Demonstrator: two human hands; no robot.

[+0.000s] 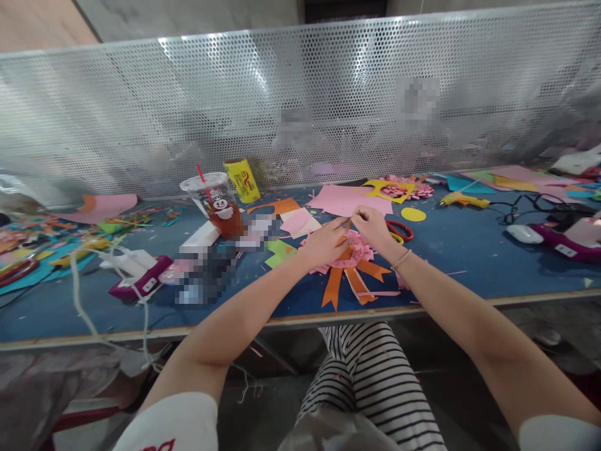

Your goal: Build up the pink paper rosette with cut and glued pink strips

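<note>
A pink ruffled paper rosette (364, 250) with orange ribbon tails (333, 288) lies on the blue table near its front edge. My left hand (326, 243) rests over the rosette's left and upper part, its fingers stretched toward the right. Just above the rosette, my right hand (370, 224) has its fingers bent together close to my left fingertips; whatever they pinch is too small to make out. Red-handled scissors (400, 232) lie beside my right hand, partly hidden by it. Behind both hands is a pink paper sheet (347, 200).
A cup of brown drink (220, 207) with a red straw stands left of the hands, near a yellow box (242, 180). A yellow glue gun (464, 200) and purple power strip (563, 246) are right. A mesh partition (328, 94) stands behind. Paper scraps lie around.
</note>
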